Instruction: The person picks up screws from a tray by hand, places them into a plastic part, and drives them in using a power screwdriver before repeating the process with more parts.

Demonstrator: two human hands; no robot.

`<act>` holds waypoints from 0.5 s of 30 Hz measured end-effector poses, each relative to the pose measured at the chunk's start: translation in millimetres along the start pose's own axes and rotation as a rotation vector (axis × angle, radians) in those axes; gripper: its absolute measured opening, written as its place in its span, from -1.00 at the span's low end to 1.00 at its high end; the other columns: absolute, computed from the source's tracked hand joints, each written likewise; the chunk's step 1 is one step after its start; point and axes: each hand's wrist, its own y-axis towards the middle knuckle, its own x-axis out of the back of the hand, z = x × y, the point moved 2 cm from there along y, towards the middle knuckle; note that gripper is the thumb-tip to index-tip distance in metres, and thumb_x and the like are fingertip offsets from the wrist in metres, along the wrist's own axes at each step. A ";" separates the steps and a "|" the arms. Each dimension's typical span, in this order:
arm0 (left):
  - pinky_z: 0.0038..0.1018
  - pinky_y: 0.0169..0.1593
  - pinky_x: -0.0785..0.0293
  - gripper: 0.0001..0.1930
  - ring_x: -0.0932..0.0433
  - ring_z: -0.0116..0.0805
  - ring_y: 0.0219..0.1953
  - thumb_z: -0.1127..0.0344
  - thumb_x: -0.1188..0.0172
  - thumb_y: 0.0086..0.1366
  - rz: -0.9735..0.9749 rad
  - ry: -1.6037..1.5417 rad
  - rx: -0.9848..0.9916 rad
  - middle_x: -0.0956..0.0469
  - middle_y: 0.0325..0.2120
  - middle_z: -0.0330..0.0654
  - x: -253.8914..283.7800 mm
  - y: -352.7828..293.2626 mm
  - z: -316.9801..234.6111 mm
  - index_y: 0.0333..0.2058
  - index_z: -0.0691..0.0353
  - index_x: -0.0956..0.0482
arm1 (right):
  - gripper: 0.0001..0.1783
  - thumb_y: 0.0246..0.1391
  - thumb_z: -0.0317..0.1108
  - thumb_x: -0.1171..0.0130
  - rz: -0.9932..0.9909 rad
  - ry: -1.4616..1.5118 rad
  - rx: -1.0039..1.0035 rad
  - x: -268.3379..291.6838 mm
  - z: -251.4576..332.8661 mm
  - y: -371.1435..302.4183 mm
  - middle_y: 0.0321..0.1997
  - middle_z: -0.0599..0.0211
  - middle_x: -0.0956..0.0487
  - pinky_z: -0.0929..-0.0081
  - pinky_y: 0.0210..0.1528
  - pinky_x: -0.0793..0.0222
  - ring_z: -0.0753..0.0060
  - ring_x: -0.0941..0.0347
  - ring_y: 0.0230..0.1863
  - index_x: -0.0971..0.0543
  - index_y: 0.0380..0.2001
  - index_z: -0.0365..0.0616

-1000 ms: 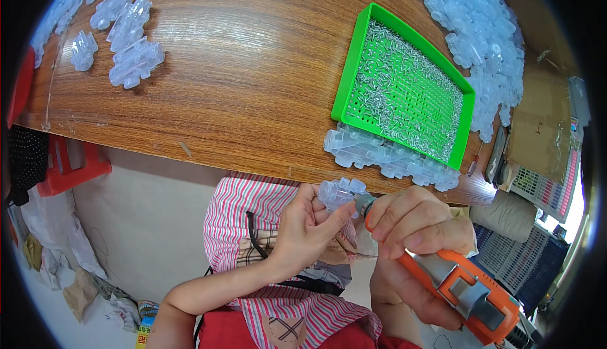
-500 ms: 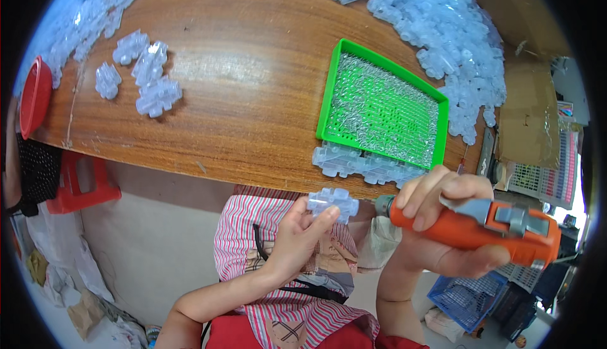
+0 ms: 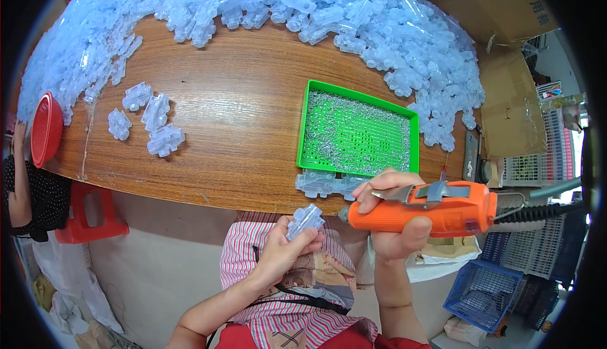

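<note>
Pinched between the thumb and fingers of my left hand [image 3: 284,248] is a clear plastic part [image 3: 305,221] with stubby tube-like projections, held over my lap. My right hand [image 3: 399,230] wraps round an orange power screwdriver [image 3: 417,214], its grey nose pointing left toward the part and a little apart from it. A black coiled cord leaves the tool's back end. Just beyond my hands, a green tray [image 3: 302,128] of small silver screws [image 3: 354,128] sits on the wooden table. Similar clear parts [image 3: 319,184] lie along the tray's near edge, partly behind my right hand.
Heaped clear plastic parts [image 3: 253,1] curve round the table's far side. Several loose clear parts [image 3: 155,112] lie at left, near a red bowl [image 3: 47,131]. A red stool [image 3: 91,213] and another person's arm [image 3: 21,184] are far left. Cardboard [image 3: 509,102] and a blue crate [image 3: 480,295] stand right.
The screwdriver has moved left and turned nearly level, its cord now showing. The clear part has tilted in my left hand and shifted slightly left and down. The whole view has shifted.
</note>
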 end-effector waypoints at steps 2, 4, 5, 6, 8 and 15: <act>-0.50 -0.13 -0.59 -0.67 -0.60 -0.33 -0.20 0.35 -0.16 0.29 0.034 -0.009 0.009 -0.53 -0.18 -0.03 -0.7 1.0 0.2 -0.08 0.39 -0.31 | -0.13 0.00 0.50 0.14 0.014 0.026 0.003 -2.1 -6.9 -2.8 -0.65 0.31 -0.41 0.43 -0.44 -0.40 0.44 -0.34 -0.57 -0.43 -0.31 -0.26; -0.52 -0.19 -0.59 -0.71 -0.60 -0.36 -0.26 0.24 -0.10 0.34 0.060 0.012 0.040 -0.55 -0.22 -0.06 -2.1 1.7 -0.7 -0.12 0.37 -0.39 | -0.14 0.00 0.50 0.14 0.032 0.054 0.003 -2.3 -13.1 -4.3 -0.66 0.33 -0.41 0.45 -0.45 -0.39 0.45 -0.33 -0.57 -0.44 -0.31 -0.25; -0.52 -0.19 -0.59 -0.71 -0.60 -0.36 -0.26 0.24 -0.10 0.34 0.058 0.010 0.043 -0.55 -0.22 -0.06 -2.3 2.2 -0.5 -0.12 0.37 -0.39 | -0.14 0.00 0.50 0.14 0.055 0.071 0.043 -2.7 -15.3 -4.5 -0.66 0.34 -0.42 0.47 -0.46 -0.38 0.46 -0.32 -0.57 -0.44 -0.31 -0.24; -0.54 -0.24 -0.58 -0.70 -0.59 -0.38 -0.31 0.21 -0.08 0.35 0.060 0.004 0.033 -0.55 -0.26 -0.07 -3.1 2.8 -0.2 -0.15 0.37 -0.41 | -0.15 0.00 0.51 0.15 0.078 0.089 0.084 -2.8 -16.8 -5.1 -0.66 0.36 -0.42 0.49 -0.47 -0.37 0.48 -0.32 -0.56 -0.44 -0.31 -0.22; -0.55 -0.29 -0.57 -0.69 -0.59 -0.40 -0.37 0.17 -0.06 0.36 0.060 -0.005 0.029 -0.56 -0.29 -0.08 -1.7 4.5 2.8 -0.18 0.36 -0.43 | -0.12 -0.02 0.54 0.18 0.096 0.107 0.085 -2.3 -19.3 -6.6 -0.66 0.37 -0.44 0.48 -0.50 -0.36 0.48 -0.32 -0.55 -0.45 -0.30 -0.21; -0.62 -0.51 -0.38 -0.73 -0.46 -0.57 -0.58 0.16 -0.06 0.36 0.074 0.115 -0.120 -0.49 -0.52 -0.23 2.0 8.5 9.7 -0.27 0.30 -0.45 | -0.07 -0.08 0.59 0.20 0.152 0.094 0.108 -5.7 -25.4 -11.4 -0.63 0.37 -0.49 0.44 -0.53 -0.37 0.47 -0.30 -0.55 -0.46 -0.29 -0.19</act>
